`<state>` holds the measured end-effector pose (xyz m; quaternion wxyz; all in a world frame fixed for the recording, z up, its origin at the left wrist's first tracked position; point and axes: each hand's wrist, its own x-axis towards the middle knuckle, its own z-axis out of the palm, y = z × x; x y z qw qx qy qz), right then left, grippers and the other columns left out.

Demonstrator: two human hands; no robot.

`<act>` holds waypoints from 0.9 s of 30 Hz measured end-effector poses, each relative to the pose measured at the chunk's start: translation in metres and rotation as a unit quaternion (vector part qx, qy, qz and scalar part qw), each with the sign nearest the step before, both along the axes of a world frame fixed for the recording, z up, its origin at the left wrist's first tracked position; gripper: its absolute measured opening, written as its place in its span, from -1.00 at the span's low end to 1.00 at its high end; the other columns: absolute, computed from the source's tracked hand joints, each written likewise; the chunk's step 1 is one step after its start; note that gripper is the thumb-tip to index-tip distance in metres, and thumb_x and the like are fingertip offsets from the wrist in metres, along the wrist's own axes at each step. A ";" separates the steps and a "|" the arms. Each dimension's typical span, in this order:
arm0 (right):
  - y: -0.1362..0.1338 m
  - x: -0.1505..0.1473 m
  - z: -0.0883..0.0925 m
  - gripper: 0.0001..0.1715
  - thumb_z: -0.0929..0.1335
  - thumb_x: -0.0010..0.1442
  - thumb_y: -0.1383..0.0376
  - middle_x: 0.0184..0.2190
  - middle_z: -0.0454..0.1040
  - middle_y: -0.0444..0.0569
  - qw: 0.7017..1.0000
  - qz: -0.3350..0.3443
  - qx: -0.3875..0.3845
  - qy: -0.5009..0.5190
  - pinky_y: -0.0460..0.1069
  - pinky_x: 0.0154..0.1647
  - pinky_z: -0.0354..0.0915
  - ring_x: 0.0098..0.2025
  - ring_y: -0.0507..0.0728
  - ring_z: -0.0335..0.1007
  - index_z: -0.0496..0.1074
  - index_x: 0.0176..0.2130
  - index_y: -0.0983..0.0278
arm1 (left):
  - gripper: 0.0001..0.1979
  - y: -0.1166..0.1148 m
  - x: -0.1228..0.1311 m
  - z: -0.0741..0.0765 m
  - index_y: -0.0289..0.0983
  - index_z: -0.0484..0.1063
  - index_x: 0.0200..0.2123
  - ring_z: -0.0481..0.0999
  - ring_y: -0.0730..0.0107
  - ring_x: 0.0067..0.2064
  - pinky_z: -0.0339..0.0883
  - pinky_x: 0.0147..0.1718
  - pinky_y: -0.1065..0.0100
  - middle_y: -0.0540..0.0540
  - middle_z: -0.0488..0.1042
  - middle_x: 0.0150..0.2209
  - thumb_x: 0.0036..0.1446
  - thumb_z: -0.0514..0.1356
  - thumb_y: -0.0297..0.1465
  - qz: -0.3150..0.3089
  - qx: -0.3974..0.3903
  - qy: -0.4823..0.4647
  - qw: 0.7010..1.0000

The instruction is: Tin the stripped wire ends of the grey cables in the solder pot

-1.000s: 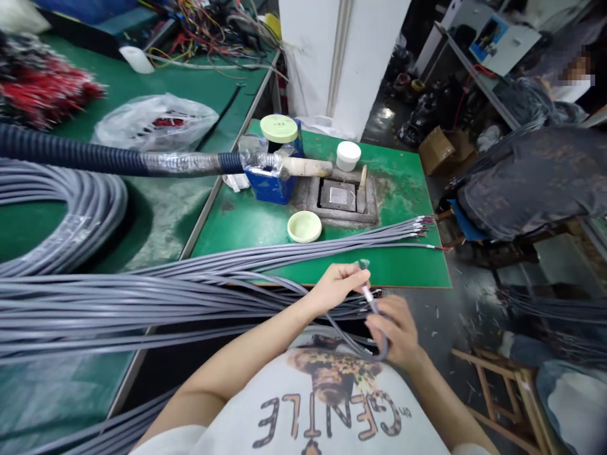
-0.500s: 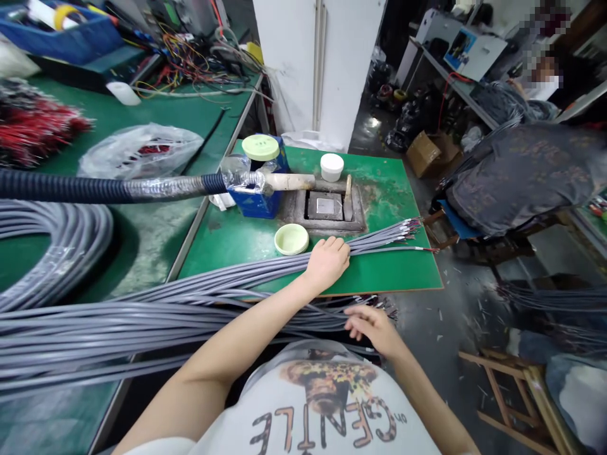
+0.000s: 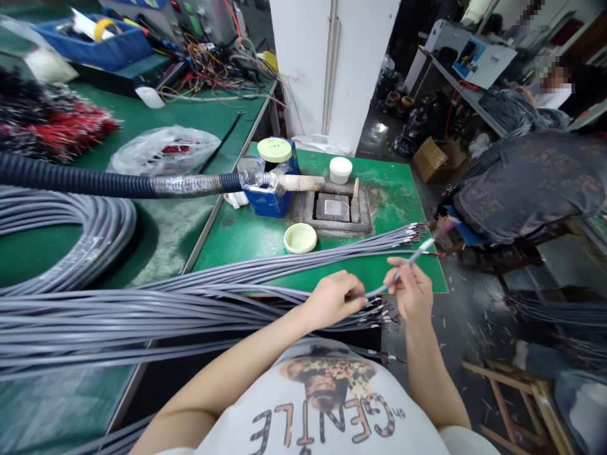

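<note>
light, floppy grey sheathed cable (image 3: 417,253), best taken mid-length. pinched between thumb and fingertips of the right hand (image 3: 411,292); also held in the curled, nearly closed left hand (image 3: 332,300).

A white square pillar (image 3: 332,63) rises behind the green-topped desk (image 3: 393,272). Dark floor (image 3: 455,309), scattered with pale offcuts, shines under overhead light. A cardboard box (image 3: 429,161) sits beyond the desk; a long white shelf (image 3: 455,69) runs along the far side. A wooden stool (image 3: 516,404) stands lower right.
</note>
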<state>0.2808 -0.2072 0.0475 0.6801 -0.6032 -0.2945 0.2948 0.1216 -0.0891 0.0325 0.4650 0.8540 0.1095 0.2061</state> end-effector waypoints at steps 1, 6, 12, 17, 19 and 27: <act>-0.002 -0.004 0.000 -0.71 0.29 0.27 0.16 -0.57 0.45 -0.13 0.997 0.040 -0.054 -0.033 -0.12 -0.62 0.11 -0.63 -0.04 0.19 0.49 -0.15 0.26 | -0.90 -0.002 -0.005 -0.002 -0.27 0.45 -0.35 0.42 0.39 -0.32 0.27 -0.30 0.39 -0.04 0.48 -0.40 0.09 0.23 -0.36 -0.012 -0.047 0.004 0.999; 0.000 -0.030 -0.001 -0.69 0.28 0.26 0.16 -0.65 0.42 -0.17 0.947 0.205 -0.202 -0.141 -0.12 -0.59 0.09 -0.64 -0.04 0.16 0.52 -0.21 0.29 | -0.80 0.002 -0.022 -0.006 -0.31 0.49 -0.33 0.42 0.46 -0.39 0.30 -0.34 0.40 -0.05 0.49 -0.42 0.07 0.27 -0.28 0.090 -0.330 -0.022 0.940; 0.013 -0.053 0.001 -0.71 0.27 0.26 0.21 -0.64 0.44 -0.16 0.913 0.257 -0.227 -0.221 -0.11 -0.49 0.16 -0.57 -0.02 0.28 0.53 -0.30 0.29 | -0.78 0.017 -0.026 -0.010 -0.32 0.45 -0.38 0.40 0.55 -0.43 0.30 -0.37 0.46 0.01 0.46 -0.45 -0.03 0.35 -0.30 0.157 -0.494 -0.131 0.845; 0.015 -0.060 0.001 -0.74 0.28 0.25 0.22 -0.64 0.43 -0.17 0.905 0.268 -0.225 -0.240 -0.11 -0.50 0.19 -0.59 -0.01 0.30 0.52 -0.26 0.28 | -0.76 0.022 -0.029 -0.009 -0.33 0.42 -0.46 0.37 0.59 -0.44 0.27 -0.36 0.49 0.05 0.43 -0.48 -0.10 0.39 -0.33 0.175 -0.499 -0.171 0.831; 0.016 -0.060 0.000 -0.73 0.28 0.24 0.21 -0.65 0.43 -0.16 0.906 0.278 -0.220 -0.230 -0.11 -0.51 0.19 -0.60 -0.01 0.30 0.52 -0.26 0.28 | -0.74 0.021 -0.030 -0.006 -0.34 0.41 -0.49 0.36 0.58 -0.46 0.27 -0.39 0.48 0.04 0.43 -0.50 -0.11 0.39 -0.31 0.172 -0.504 -0.158 0.831; 0.022 -0.055 -0.004 -0.63 0.23 0.30 0.14 -0.68 0.38 -0.18 0.931 0.281 -0.185 -0.141 -0.12 -0.61 0.10 -0.67 -0.05 0.13 0.49 -0.15 0.29 | -0.73 0.017 -0.029 -0.004 -0.33 0.45 -0.41 0.37 0.57 -0.49 0.26 -0.44 0.47 0.02 0.46 -0.49 -0.11 0.39 -0.29 0.177 -0.523 -0.166 0.817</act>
